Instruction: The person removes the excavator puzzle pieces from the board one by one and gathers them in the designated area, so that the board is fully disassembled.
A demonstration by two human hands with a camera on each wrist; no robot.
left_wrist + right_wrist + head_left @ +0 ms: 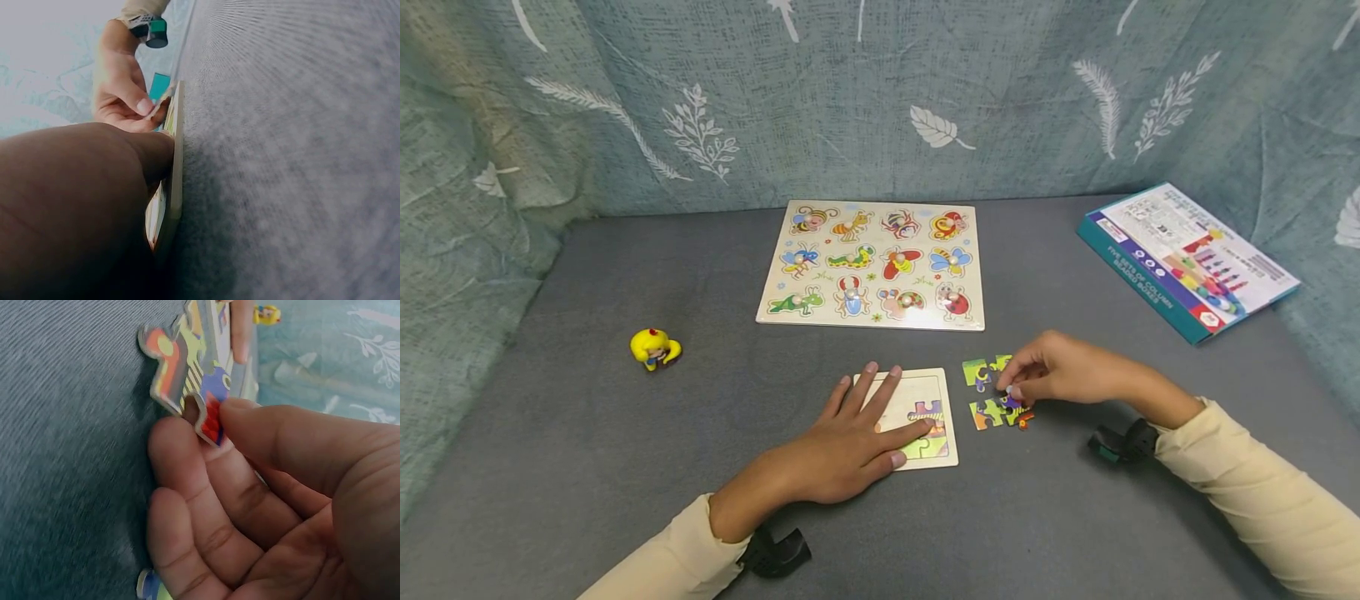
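My left hand [842, 446] lies spread with straight fingers over a small wooden puzzle board [950, 452], pressing on it. Several joined puzzle pieces [934, 447] fill its lower right part, partly hidden by my thumb and index finger. To the right of the board, my right hand [1067, 371] pinches a jigsaw piece [212, 419] between thumb and fingers; red and blue show on it in the right wrist view. Around those fingertips lie several loose puzzle pieces [987, 413] with green, yellow and orange print, some partly covered by the hand.
A large wooden insect peg board [880, 271] lies behind the small board. At the back right is a teal-edged box [1187, 258], and a small yellow-haired toy figure [655, 347] sits to the left. A patterned curtain [850, 100] closes off the back.
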